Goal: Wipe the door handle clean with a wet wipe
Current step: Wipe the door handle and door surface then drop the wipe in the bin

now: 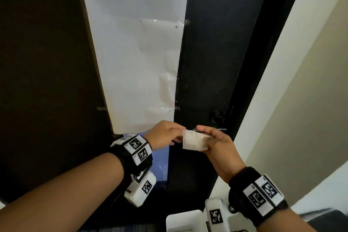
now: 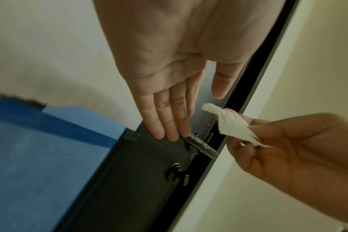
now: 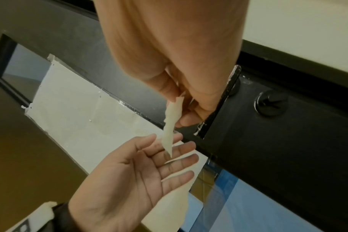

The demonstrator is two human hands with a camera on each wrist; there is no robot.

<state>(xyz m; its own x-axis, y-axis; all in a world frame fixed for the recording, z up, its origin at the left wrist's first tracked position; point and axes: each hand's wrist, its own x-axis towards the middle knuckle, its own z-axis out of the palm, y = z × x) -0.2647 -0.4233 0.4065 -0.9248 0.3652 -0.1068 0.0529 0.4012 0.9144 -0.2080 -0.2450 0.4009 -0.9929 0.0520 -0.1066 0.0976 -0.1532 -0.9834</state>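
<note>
Over on the left, white paper (image 1: 131,52) is taped across the dark door (image 1: 207,62). The left hand (image 1: 163,133) is up in front of it, fingers straight and spread, palm bare, holding nothing, its fingertips just beside the wet wipe (image 1: 194,140). The right hand (image 1: 218,143) pinches that folded white wipe between thumb and fingers. The door handle (image 2: 201,145), a dark lever, sits just behind both hands, with a round lock knob (image 1: 217,116) near it. Further right, a cream wall (image 1: 301,100).
</note>
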